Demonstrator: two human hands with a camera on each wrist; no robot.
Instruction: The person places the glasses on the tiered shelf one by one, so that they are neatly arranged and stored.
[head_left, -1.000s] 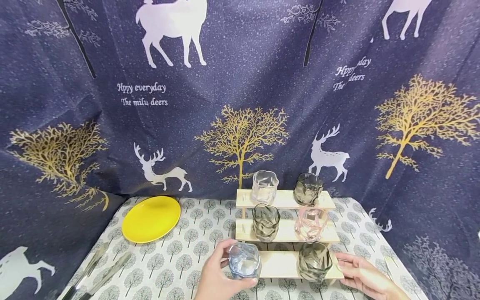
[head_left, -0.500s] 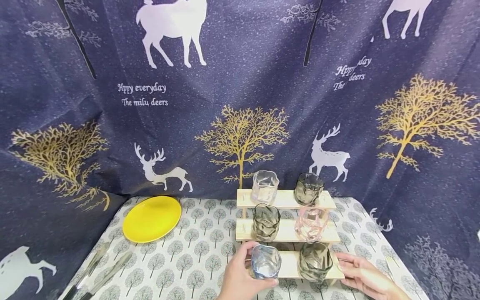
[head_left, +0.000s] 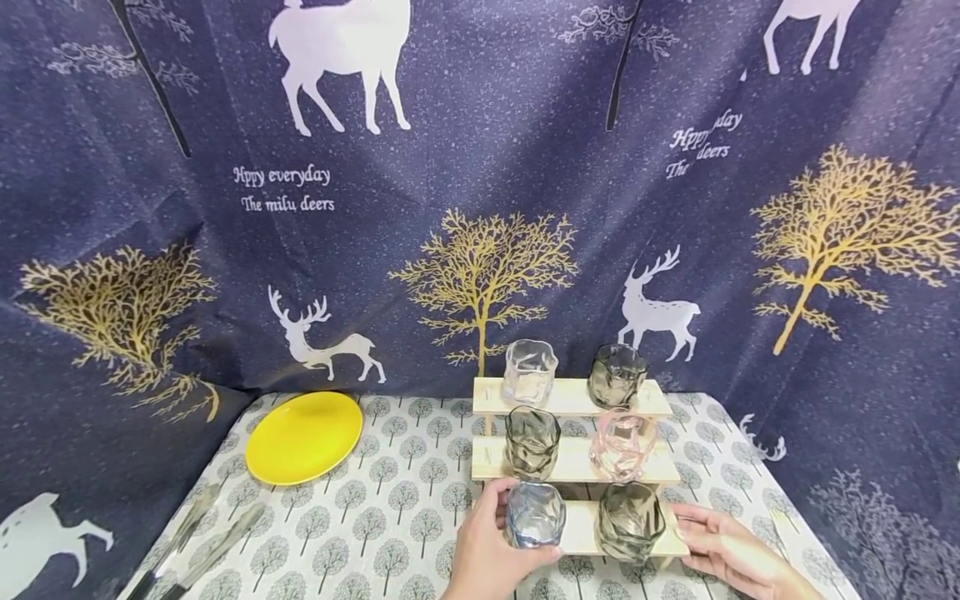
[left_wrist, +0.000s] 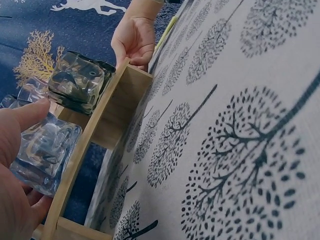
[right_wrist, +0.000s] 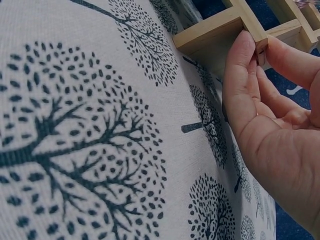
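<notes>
My left hand (head_left: 491, 537) grips a bluish glass (head_left: 536, 515) at the left end of the lowest step of a three-tier wooden rack (head_left: 580, 527). In the left wrist view that glass (left_wrist: 46, 152) stands right at the step's board, the thumb across its top and fingers behind it. My right hand (head_left: 731, 550) pinches the right end of the same step, thumb and fingers on either side of the wood in the right wrist view. Beside the bluish glass, a smoky grey glass (head_left: 630, 523) stands on the lowest step.
On the middle step are another smoky glass (head_left: 532, 446) and a pink glass (head_left: 623, 447). Up top stand a clear glass (head_left: 529, 375) and a dark glass (head_left: 617, 377). A yellow plate (head_left: 303, 437) lies back left, and dark-handled utensils (head_left: 202, 542) lie front left.
My left hand has carried the bluish glass rightward, from beside the lowest step's left end to over that end. My right hand has stayed at the rack.
</notes>
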